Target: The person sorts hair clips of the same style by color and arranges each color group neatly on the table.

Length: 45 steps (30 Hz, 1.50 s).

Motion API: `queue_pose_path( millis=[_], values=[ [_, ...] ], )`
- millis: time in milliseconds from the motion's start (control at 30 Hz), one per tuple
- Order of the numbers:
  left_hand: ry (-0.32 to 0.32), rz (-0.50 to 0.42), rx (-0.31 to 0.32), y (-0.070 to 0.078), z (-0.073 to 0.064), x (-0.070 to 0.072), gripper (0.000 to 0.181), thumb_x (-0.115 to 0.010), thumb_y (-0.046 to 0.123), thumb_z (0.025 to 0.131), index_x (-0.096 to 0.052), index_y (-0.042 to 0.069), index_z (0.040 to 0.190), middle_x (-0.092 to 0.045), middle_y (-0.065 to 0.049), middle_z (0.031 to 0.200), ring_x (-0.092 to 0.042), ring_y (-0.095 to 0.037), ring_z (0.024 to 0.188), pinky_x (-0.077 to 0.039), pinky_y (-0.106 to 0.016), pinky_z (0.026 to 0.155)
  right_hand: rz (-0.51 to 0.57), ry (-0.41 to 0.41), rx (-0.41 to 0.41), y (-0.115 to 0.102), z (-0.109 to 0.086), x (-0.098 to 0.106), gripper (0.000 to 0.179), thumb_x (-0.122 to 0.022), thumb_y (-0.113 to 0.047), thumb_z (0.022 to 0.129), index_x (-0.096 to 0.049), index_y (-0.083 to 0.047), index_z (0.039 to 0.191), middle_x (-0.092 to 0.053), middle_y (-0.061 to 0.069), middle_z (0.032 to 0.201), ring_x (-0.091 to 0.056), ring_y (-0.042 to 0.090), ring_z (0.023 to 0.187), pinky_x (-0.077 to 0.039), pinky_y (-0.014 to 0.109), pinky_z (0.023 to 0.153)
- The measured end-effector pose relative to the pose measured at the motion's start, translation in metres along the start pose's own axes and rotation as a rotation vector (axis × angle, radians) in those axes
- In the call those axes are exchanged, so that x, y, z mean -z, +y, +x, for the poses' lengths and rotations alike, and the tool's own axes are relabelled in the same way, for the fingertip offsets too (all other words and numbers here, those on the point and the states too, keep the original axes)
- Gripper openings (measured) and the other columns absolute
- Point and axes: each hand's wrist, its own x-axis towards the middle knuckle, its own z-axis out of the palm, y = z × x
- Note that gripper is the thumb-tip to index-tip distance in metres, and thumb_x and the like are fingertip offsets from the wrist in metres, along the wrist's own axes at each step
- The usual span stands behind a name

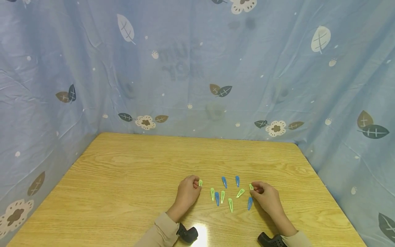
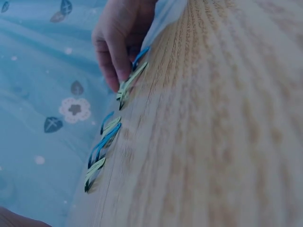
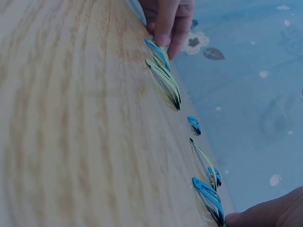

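Snap hair clips in green and blue lie on the wooden table in front of me. In the head view my left hand (image 1: 187, 192) pinches a green hair clip (image 1: 200, 183) at the left end of the group. At the right end, my right hand (image 1: 268, 198) has its thumb and index finger on another green hair clip (image 1: 251, 187). A blue hair clip (image 1: 250, 203) lies just below that one, close to the right thumb. Between the hands are several more, including a green hair clip (image 1: 230, 205) and a blue hair clip (image 1: 217, 199).
The wooden table (image 1: 123, 192) stretches out to both sides and behind the clips. A blue patterned curtain (image 1: 191, 68) hangs around its back and sides. Dark wrist devices (image 1: 187, 234) sit on both wrists, and light glares off the table's front.
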Motion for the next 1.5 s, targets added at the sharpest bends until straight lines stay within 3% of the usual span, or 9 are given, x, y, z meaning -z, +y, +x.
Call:
queue_pose_path(
  millis=[367,1000,1233,1500],
  values=[
    [0.018,0.023,-0.02,-0.003,0.002,-0.002,0.021,-0.064,-0.002,0.077,-0.069,-0.003,0.097,-0.059,0.001,0.073,-0.051,-0.005,0.064,-0.042,-0.02,0.059,-0.001,-0.028,-0.052,-0.003,0.001,0.001,0.027,-0.071,-0.004,0.081,-0.067,0.006,0.105,-0.066,0.006,0.085,-0.06,0.016,0.079,-0.047,0.017,0.065],
    [-0.006,-0.149,0.04,-0.006,0.002,0.001,0.024,-0.057,-0.003,0.08,-0.065,-0.002,0.103,-0.062,-0.004,0.078,-0.054,-0.009,0.068,-0.045,-0.021,0.06,0.005,-0.022,-0.029,0.001,0.001,0.0,0.027,-0.071,-0.004,0.08,-0.067,0.006,0.105,-0.064,0.003,0.081,-0.058,0.013,0.075,-0.046,0.015,0.064],
    [-0.01,-0.171,0.073,-0.007,0.004,-0.001,0.022,-0.058,0.0,0.084,-0.063,0.001,0.106,-0.062,-0.005,0.082,-0.057,-0.013,0.073,-0.048,-0.024,0.064,-0.005,-0.024,-0.005,0.003,0.001,0.001,0.028,-0.071,-0.005,0.08,-0.066,0.007,0.104,-0.063,0.002,0.079,-0.056,0.011,0.073,-0.046,0.013,0.064],
    [-0.014,-0.187,0.052,-0.01,0.007,0.004,0.024,-0.056,0.0,0.086,-0.062,-0.001,0.109,-0.061,-0.006,0.081,-0.056,-0.012,0.071,-0.047,-0.021,0.062,0.004,-0.014,-0.014,0.003,0.001,-0.001,0.027,-0.071,-0.005,0.079,-0.067,0.006,0.104,-0.063,0.002,0.08,-0.058,0.012,0.075,-0.047,0.014,0.066]
  ],
)
